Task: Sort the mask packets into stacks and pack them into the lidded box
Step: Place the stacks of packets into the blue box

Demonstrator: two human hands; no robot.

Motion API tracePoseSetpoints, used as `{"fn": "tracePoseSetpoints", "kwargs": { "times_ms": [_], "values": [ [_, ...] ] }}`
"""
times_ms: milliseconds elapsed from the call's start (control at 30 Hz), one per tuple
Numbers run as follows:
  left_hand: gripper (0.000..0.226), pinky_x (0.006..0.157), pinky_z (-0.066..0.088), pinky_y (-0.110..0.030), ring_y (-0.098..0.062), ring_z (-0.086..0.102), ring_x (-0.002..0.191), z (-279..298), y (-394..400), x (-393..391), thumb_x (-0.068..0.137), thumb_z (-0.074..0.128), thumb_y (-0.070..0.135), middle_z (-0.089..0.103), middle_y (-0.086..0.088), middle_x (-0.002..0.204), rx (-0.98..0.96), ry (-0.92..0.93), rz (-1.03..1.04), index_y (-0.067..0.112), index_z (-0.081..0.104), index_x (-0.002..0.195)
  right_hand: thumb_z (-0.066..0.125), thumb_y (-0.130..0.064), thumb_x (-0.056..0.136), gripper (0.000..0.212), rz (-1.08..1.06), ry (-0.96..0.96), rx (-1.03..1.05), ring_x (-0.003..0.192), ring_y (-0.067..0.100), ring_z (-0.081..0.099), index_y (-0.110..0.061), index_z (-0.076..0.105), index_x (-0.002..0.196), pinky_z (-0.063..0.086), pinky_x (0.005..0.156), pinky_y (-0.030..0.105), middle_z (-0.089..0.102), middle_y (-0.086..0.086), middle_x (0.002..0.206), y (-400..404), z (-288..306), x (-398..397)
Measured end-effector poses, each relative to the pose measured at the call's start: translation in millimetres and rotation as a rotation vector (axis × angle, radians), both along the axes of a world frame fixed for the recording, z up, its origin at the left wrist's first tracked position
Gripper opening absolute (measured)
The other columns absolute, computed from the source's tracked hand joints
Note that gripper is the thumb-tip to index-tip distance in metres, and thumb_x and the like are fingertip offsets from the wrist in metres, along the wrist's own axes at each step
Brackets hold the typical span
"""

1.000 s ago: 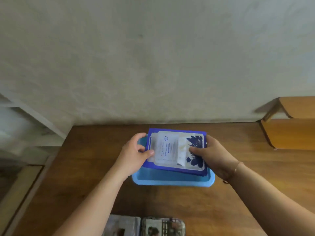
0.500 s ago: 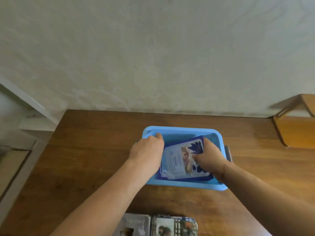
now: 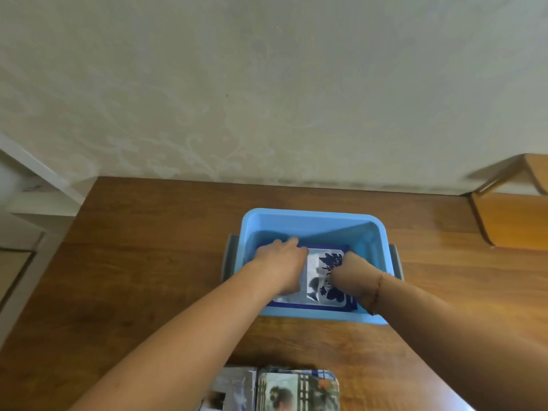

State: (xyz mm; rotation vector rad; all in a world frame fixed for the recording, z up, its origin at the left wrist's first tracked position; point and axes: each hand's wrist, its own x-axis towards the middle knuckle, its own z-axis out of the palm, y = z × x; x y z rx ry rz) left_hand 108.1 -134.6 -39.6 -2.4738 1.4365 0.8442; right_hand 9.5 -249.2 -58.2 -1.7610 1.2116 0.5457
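A light blue box [image 3: 311,215] stands open on the wooden table, with a grey latch on each side. A stack of dark blue and white mask packets [image 3: 324,280] lies low inside it, near the bottom. My left hand [image 3: 281,262] is down in the box and holds the stack's left edge, its fingertips hidden. My right hand [image 3: 348,274] is curled over the stack's right side, with its fingers tucked out of sight. No lid is in view.
Two more stacks of packets lie at the table's near edge: a pale grey one [image 3: 234,390] and a picture-printed one [image 3: 296,390]. A wooden piece of furniture [image 3: 516,223] stands at the right. A wall runs along the back of the table.
The blue packets went from above the box's rim down into the box, both hands following them inside. The camera tilted down and closer.
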Motion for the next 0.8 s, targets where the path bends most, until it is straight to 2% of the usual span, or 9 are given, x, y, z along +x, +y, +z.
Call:
{"fn": "tracePoseSetpoints", "kwargs": {
  "times_ms": [67, 167, 233, 300, 467, 567, 633, 733, 800],
  "values": [
    [0.057, 0.083, 0.048, -0.041, -0.029, 0.044, 0.12, -6, -3, -3, 0.086, 0.071, 0.025, 0.04, -0.004, 0.136, 0.036, -0.045, -0.025, 0.02, 0.044, 0.135, 0.044, 0.001, 0.091, 0.009, -0.005, -0.017, 0.02, 0.094, 0.033, 0.062, -0.002, 0.051, 0.095, 0.054, 0.086, 0.043, 0.059, 0.017, 0.094, 0, 7, -3],
    [0.066, 0.088, 0.046, -0.04, -0.03, 0.039, 0.124, -14, -2, -6, 0.082, 0.074, 0.025, 0.037, -0.005, 0.141, 0.072, -0.131, -0.066, 0.022, 0.041, 0.138, 0.041, 0.005, 0.092, 0.024, -0.014, -0.036, 0.045, 0.081, 0.028, 0.054, -0.007, 0.046, 0.071, 0.046, 0.071, 0.034, 0.052, 0.01, 0.071, 1, 12, -5],
    [0.073, 0.093, 0.045, -0.041, -0.031, 0.037, 0.127, -17, -1, -6, 0.08, 0.076, 0.028, 0.035, -0.006, 0.142, 0.079, -0.13, -0.063, 0.022, 0.037, 0.141, 0.041, 0.005, 0.092, 0.019, -0.035, -0.049, 0.079, 0.074, 0.026, 0.056, -0.003, 0.048, 0.076, 0.046, 0.065, 0.032, 0.053, 0.01, 0.07, 3, 8, -5],
    [0.081, 0.097, 0.044, -0.043, -0.031, 0.035, 0.127, -19, -1, -7, 0.078, 0.077, 0.033, 0.036, -0.006, 0.141, 0.074, -0.1, -0.05, 0.023, 0.032, 0.145, 0.042, 0.003, 0.091, 0.011, -0.018, -0.065, 0.112, 0.065, 0.023, 0.052, 0.001, 0.051, 0.097, 0.046, 0.058, 0.028, 0.053, 0.011, 0.076, 7, 7, -5],
    [0.093, 0.107, 0.035, -0.048, -0.032, 0.029, 0.132, -24, 2, -7, 0.075, 0.078, 0.046, 0.031, -0.005, 0.144, 0.049, -0.101, -0.053, 0.025, 0.026, 0.148, 0.044, -0.005, 0.09, 0.05, -0.035, -0.088, 0.17, 0.093, 0.027, 0.045, 0.005, 0.033, 0.138, 0.04, 0.08, 0.036, 0.05, 0.022, 0.111, 5, 1, -2],
    [0.096, 0.108, 0.032, -0.052, -0.031, 0.029, 0.133, -27, 1, -8, 0.074, 0.077, 0.049, 0.03, -0.003, 0.146, 0.027, -0.069, -0.031, 0.026, 0.023, 0.15, 0.045, -0.003, 0.087, 0.041, -0.056, -0.078, 0.174, 0.086, 0.028, 0.056, 0.002, 0.044, 0.128, 0.052, 0.08, 0.039, 0.063, 0.02, 0.106, 2, -6, -3],
    [0.095, 0.108, 0.034, -0.051, -0.031, 0.031, 0.133, -29, 1, -8, 0.074, 0.078, 0.049, 0.031, -0.003, 0.146, 0.005, -0.054, -0.019, 0.025, 0.024, 0.15, 0.05, -0.001, 0.084, 0.039, 0.01, -0.084, 0.19, 0.096, 0.029, 0.06, 0.001, 0.046, 0.123, 0.054, 0.083, 0.04, 0.063, 0.018, 0.112, 1, -10, -2],
    [0.096, 0.107, 0.036, -0.049, -0.03, 0.031, 0.133, -31, 2, -8, 0.074, 0.078, 0.049, 0.031, -0.002, 0.146, -0.013, -0.04, -0.005, 0.025, 0.025, 0.15, 0.048, -0.003, 0.086, 0.044, 0.04, -0.065, 0.153, 0.11, 0.033, 0.059, -0.004, 0.042, 0.129, 0.049, 0.098, 0.049, 0.058, 0.021, 0.122, 3, -6, -4],
    [0.096, 0.107, 0.037, -0.048, -0.03, 0.032, 0.133, -30, 2, -7, 0.074, 0.078, 0.05, 0.031, -0.001, 0.147, -0.015, -0.053, -0.011, 0.025, 0.024, 0.15, 0.046, -0.002, 0.086, 0.051, 0.064, -0.098, 0.182, 0.104, 0.031, 0.054, 0.003, 0.037, 0.136, 0.046, 0.101, 0.051, 0.052, 0.028, 0.13, 4, 1, -5]
  ]
}}
